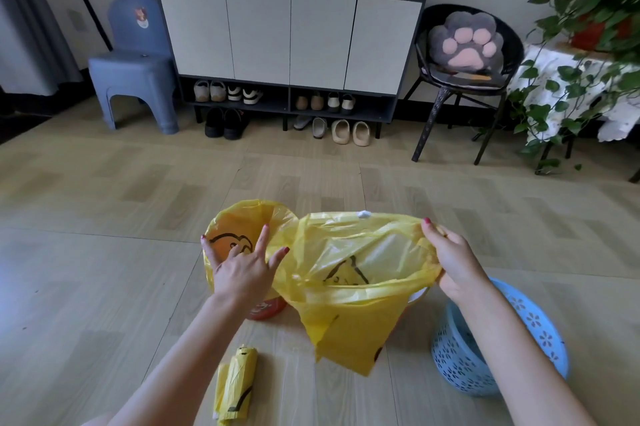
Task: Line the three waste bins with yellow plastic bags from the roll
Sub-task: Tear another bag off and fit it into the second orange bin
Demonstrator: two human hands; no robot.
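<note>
An orange bin (266,309) on the left wears a yellow bag (239,217) over its rim. My left hand (242,268) hovers above it with fingers spread, thumb touching the left edge of a second yellow bag (353,273). That bag is stretched wide over the middle bin, whose white rim (417,297) peeks out at the right. My right hand (450,263) grips the bag's right edge. A blue perforated bin (453,366) with no bag in it stands at the lower right, partly behind my right forearm. The roll of yellow bags (237,382) lies on the floor near me.
Wooden floor all round. Behind stand a shoe cabinet (287,10) with several pairs of shoes, a blue plastic stool (135,79) at the left, a black chair (464,79) with a paw cushion, and a potted plant (595,27) on a covered table at the right.
</note>
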